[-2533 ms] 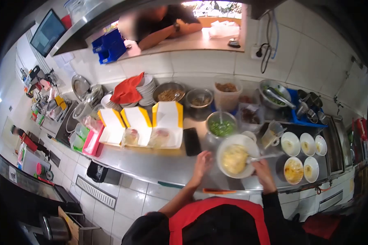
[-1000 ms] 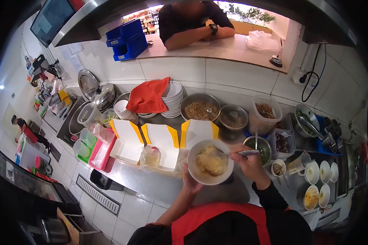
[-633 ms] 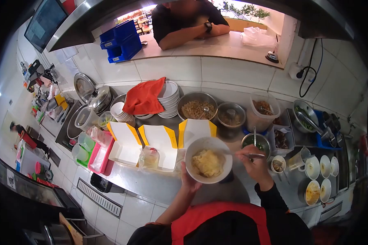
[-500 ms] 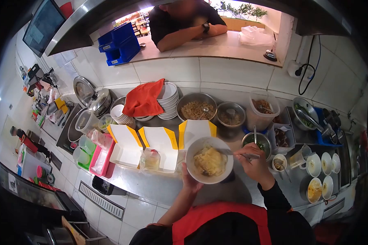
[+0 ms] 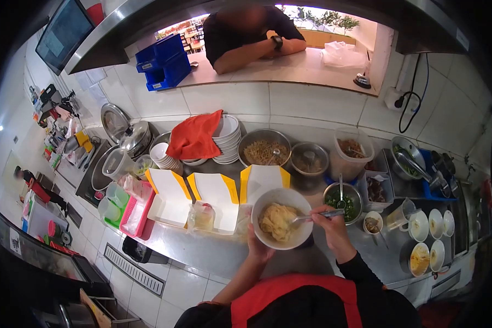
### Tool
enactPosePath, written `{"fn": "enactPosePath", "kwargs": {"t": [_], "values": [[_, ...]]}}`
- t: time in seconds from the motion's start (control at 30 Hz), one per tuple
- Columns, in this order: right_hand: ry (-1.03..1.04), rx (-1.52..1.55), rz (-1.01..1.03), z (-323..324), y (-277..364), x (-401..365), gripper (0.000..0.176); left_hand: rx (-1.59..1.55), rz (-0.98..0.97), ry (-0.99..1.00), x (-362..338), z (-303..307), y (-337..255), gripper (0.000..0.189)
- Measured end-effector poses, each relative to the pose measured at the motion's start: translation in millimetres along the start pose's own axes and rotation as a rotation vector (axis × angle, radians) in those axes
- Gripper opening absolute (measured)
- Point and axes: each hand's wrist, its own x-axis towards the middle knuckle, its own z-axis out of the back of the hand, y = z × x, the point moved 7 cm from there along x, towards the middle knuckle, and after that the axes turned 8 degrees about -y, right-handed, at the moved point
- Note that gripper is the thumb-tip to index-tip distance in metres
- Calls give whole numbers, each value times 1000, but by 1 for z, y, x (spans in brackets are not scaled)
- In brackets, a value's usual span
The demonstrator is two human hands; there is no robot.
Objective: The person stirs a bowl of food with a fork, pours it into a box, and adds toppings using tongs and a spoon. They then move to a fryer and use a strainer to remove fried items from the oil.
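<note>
In the head view, my left hand [image 5: 259, 247] grips a white bowl [image 5: 261, 236] from its lower left side, holding it tilted above the counter. Pale yellow noodles [image 5: 279, 221] lie in a clump inside. My right hand [image 5: 334, 232] is closed around the handle of a metal utensil [image 5: 303, 217], which reaches over the bowl's right rim. Its head is sunk in the noodles and hidden. Just behind the bowl stands an open takeaway box [image 5: 262, 180] with yellow outer flaps. A metal bowl of chopped greens [image 5: 351, 209] is close beyond my right hand.
Two more open boxes [image 5: 167, 188] and a clear bag [image 5: 203, 217] stand left on the steel counter [image 5: 186, 239]. Food bowls [image 5: 265, 143] and stacked white bowls [image 5: 228, 143] line the back. Small filled bowls [image 5: 419, 227] sit right. A person [image 5: 246, 41] leans at the hatch.
The utensil has gone lower into the noodles, and my right hand has shifted slightly down. The bowl has moved a little to the right and down, and the noodles have changed shape.
</note>
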Motion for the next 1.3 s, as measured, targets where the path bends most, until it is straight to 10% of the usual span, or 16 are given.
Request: {"fn": "enactPosePath", "kwargs": {"t": [0.2,0.3,0.4,0.57,0.77,0.87,1.07,1.3], "values": [[-2,-76,126,3,29,4,6,-42,68,20,-6,-4,-1,87],[64,-758,782,-23,118,-23,6,-44,50,7,-1,-4,-3,85],[83,-912,870,-34,141,-32,7,5,62,-7,-7,-2,-4,85],[52,-784,751,-3,77,-8,7,9,128,-62,-7,15,2,83],[9,-164,-34,17,-12,-10,15,80,64,-7,-3,12,14,83],[-145,-73,35,21,3,-11,9,-29,70,-27,4,19,23,85],[-13,-748,770,-20,72,-51,14,-55,100,-26,8,9,21,85],[208,-851,1031,-46,75,-70,18,-130,90,-33,14,19,16,78]]}}
